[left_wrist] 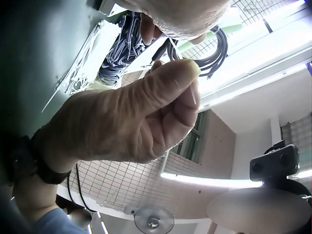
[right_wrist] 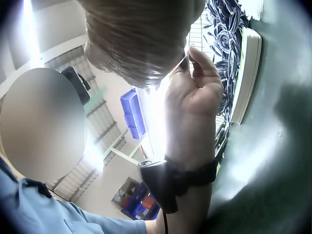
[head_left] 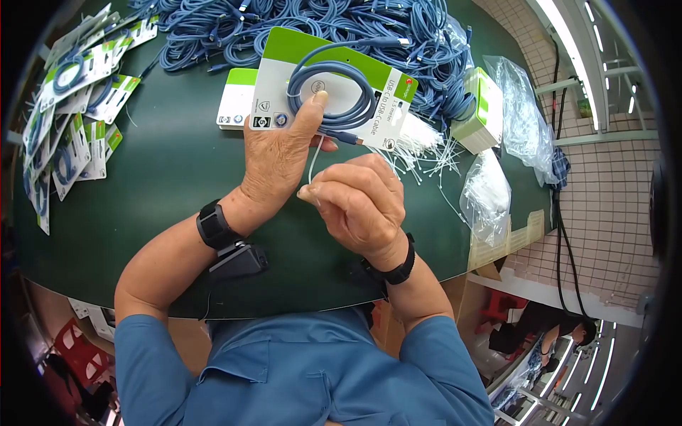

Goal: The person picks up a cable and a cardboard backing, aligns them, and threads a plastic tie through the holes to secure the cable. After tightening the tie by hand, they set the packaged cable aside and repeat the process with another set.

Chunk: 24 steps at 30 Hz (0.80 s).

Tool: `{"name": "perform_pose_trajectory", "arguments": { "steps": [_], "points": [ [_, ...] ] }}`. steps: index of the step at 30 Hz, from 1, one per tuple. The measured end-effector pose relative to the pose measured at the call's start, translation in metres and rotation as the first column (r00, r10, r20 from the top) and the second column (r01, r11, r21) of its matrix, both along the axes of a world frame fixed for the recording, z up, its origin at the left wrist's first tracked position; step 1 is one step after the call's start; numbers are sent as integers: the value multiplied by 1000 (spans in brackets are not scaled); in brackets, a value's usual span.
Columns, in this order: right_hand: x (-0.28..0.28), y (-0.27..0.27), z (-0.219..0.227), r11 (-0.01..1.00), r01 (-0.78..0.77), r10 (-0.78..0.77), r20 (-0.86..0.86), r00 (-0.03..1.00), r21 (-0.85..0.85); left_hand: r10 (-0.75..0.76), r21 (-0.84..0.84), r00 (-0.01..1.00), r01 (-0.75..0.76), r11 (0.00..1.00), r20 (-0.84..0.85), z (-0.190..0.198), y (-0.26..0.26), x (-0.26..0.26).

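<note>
Left hand (head_left: 277, 153), frame centre: thumb pressed on coiled blue USB cable (head_left: 334, 89), pinning it against green-and-white backing card (head_left: 284, 71); remaining fingers curled behind card, not visible. Right hand (head_left: 359, 202), just below and right: fingertips pinched together on thin white cable tie (head_left: 313, 160), tie running up toward lower edge of coil. Same pinch visible in left-wrist view, tie (left_wrist: 195, 100) a pale sliver at thumb tip.

Handling, judged: tie very light, springy, slick; likely to slip from pinch, best gripped near its tail end. Cable soft but coil-sprung, apt to unwind if thumb lifts. Card thin, bends easily; hold at edge beside coil.

Surroundings: dark green table (head_left: 170, 184). Upper centre, large heap of loose blue cables (head_left: 284, 21). Upper left, spread of finished carded cables (head_left: 71, 106). Right of card, scatter of spare white ties (head_left: 426, 149), stack of blank cards (head_left: 479, 106), clear plastic bags (head_left: 522, 113). Second card (head_left: 238, 99) lying flat beneath held one. Loose ties close to right hand; snagging possible.
</note>
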State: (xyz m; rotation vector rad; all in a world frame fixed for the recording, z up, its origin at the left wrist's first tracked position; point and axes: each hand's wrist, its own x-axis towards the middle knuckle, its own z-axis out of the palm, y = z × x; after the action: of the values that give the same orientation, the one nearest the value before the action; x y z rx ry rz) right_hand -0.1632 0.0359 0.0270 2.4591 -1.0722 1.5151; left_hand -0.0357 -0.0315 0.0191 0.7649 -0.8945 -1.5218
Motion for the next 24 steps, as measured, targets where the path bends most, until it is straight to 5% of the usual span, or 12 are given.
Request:
{"name": "perform_pose_trajectory", "arguments": {
  "steps": [5,8,13,17,20,24],
  "points": [
    [-7,-12,-11,999,37,-37,8,999,-15,16,-75,998,-11,997,65,-10,3,0],
    [-14,-13,-10,989,145,-146,-29,989,-28,248,-485,856,3,875,453,-25,3,2],
    [-12,-10,-6,979,202,-200,71,977,-24,259,-528,784,100,844,564,-23,6,6],
    [-10,-9,-5,962,271,-271,89,958,12,229,-530,817,108,841,530,-24,7,6],
    [-12,-13,-6,964,265,-265,20,964,14,6,-239,969,55,969,247,-17,9,2],
    [-11,-11,-3,960,273,-274,11,962,65,-19,-65,999,22,998,39,-7,11,-3]
  ]
}}
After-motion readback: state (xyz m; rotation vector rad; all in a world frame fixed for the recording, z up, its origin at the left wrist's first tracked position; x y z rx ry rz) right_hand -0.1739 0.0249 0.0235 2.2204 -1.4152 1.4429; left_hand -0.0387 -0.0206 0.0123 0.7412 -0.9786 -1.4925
